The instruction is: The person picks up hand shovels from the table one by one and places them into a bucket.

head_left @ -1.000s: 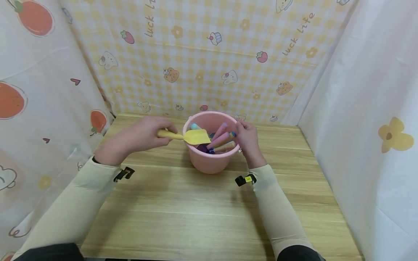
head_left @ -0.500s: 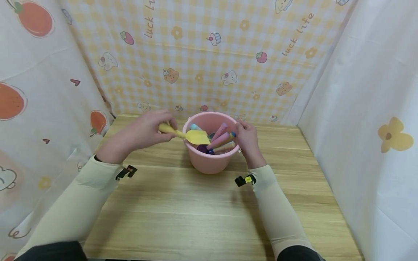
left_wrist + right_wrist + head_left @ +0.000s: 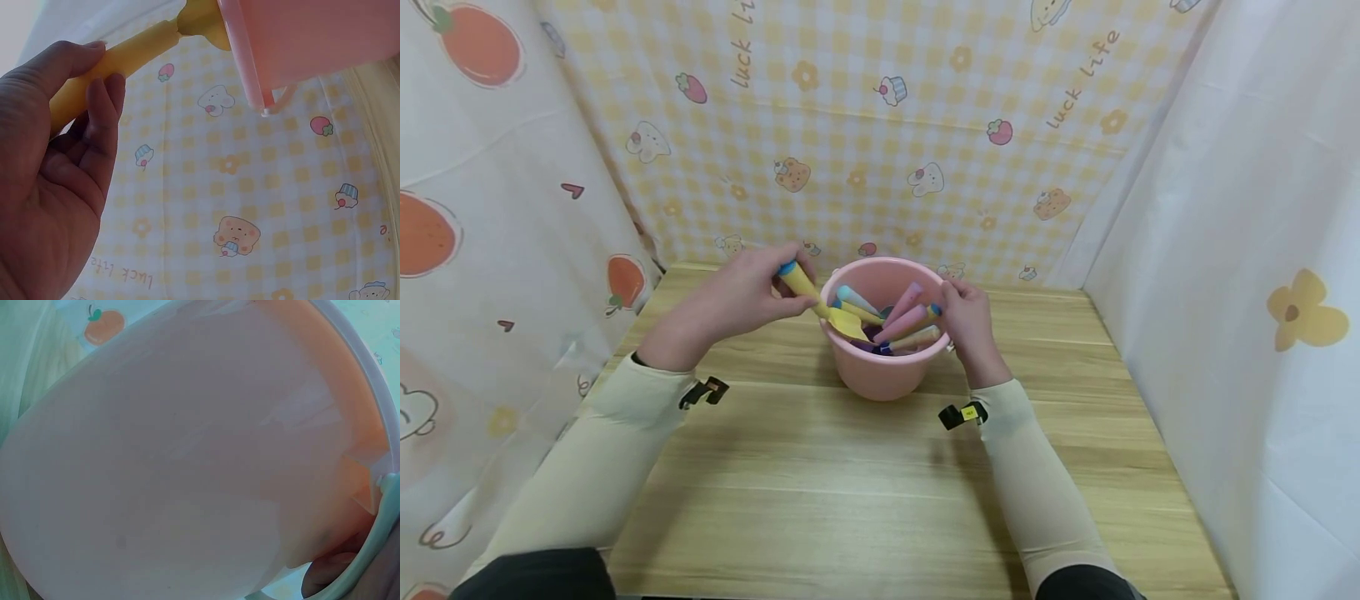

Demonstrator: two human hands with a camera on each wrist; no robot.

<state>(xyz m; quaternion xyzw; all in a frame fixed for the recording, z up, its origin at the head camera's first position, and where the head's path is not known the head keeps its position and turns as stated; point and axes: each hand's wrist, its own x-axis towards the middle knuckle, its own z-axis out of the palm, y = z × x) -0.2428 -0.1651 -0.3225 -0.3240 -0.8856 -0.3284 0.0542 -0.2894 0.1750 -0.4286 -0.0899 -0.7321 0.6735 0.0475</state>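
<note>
A pink bucket (image 3: 880, 377) stands upright on the wooden table, filled with several toy tools. My left hand (image 3: 741, 287) grips the handle of a yellow toy shovel (image 3: 847, 323) with a blue end, its blade tilted down inside the bucket's left rim. In the left wrist view, thumb and fingers wrap the yellow handle (image 3: 140, 50). My right hand (image 3: 970, 321) holds the bucket's right rim; in the right wrist view its fingers are mostly hidden by the bucket wall (image 3: 187, 444) and the pale bail handle (image 3: 369, 550). Pink handles (image 3: 904, 321) and a light-blue one (image 3: 857, 298) stick up inside.
The wooden table (image 3: 850, 492) stretches in front of the bucket. A yellow checked cloth (image 3: 850, 125) hangs close behind it. White printed curtains (image 3: 1247, 333) flank both sides.
My left hand has raised the shovel's handle and tipped its blade down into the bucket, moving slightly right. Another yellow handle now shows in the bucket. My right hand stays at the rim.
</note>
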